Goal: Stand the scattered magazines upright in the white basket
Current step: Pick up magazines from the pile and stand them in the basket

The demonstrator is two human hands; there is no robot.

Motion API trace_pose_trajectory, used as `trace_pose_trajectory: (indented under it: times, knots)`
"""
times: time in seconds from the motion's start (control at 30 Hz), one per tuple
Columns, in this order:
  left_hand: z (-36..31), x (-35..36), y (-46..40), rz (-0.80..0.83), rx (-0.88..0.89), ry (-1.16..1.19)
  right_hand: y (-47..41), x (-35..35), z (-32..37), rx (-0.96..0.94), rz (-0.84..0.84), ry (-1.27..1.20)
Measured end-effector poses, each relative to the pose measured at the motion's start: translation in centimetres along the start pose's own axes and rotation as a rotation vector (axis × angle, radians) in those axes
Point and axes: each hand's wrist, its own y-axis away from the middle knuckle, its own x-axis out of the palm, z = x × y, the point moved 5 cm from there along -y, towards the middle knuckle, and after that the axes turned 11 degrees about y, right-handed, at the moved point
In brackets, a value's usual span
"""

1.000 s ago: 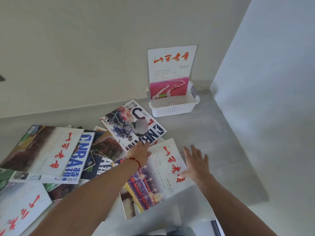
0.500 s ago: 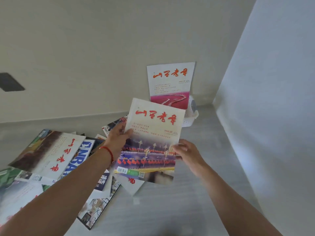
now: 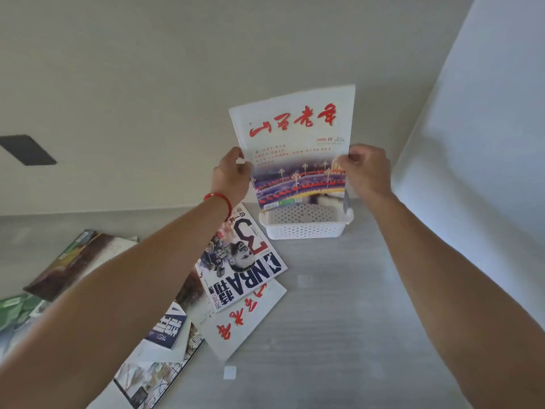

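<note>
Now holding magazine (image 3: 298,149) upright, left hand (image 3: 233,175) and right hand (image 3: 367,172) pinching its side edges, lower edge entering basket (image 3: 305,230) directly below.

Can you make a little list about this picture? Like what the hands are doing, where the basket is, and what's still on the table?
held thing: white magazine with red writing, upright
left hand: grips the magazine's left edge
right hand: grips its right edge
white basket: on the grey table, by the wall, under the held magazine
magazine's bottom edge: at the basket's rim; whether it is inside, cannot tell
still lying flat: NBA magazine, plus several more to the left
left wrist: red string bracelet
</note>
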Motion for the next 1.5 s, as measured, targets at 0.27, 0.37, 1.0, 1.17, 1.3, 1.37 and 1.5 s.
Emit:
trace_pose_trajectory:
  times: [0.27,0.37,1.0,1.17,1.3,1.37,1.5]
  knots:
    - [3.9,4.0,-3.7,-0.042,-0.238,0.186,-2.5,2.3,-3.4,0.045,0.038,0.134]
    - [5.7,5.4,-4.4,-0.056,-0.345,0.334,-2.7,3.2,-4.9,0.076,0.033,0.127]
    - [10.2,9.5,-8.2,-0.215,-0.508,0.482,-5.5,7.6,-9.2,0.139,0.067,0.169]
    - [9.5,9.5,-8.9,-0.225,-0.487,0.409,-5.9,8.3,-9.1,0.121,0.105,0.131]
    - [9.3,9.3,-9.0,-0.208,-0.499,0.393,-5.7,8.9,-8.9,0.122,0.187,0.082]
    - [9.4,9.2,-9.3,-0.183,-0.497,0.396,-5.7,9.3,-8.8,0.138,0.236,0.04]
    - [9.8,8.8,-8.8,-0.095,-0.515,0.388,-5.0,9.5,-9.5,0.223,0.25,0.044]
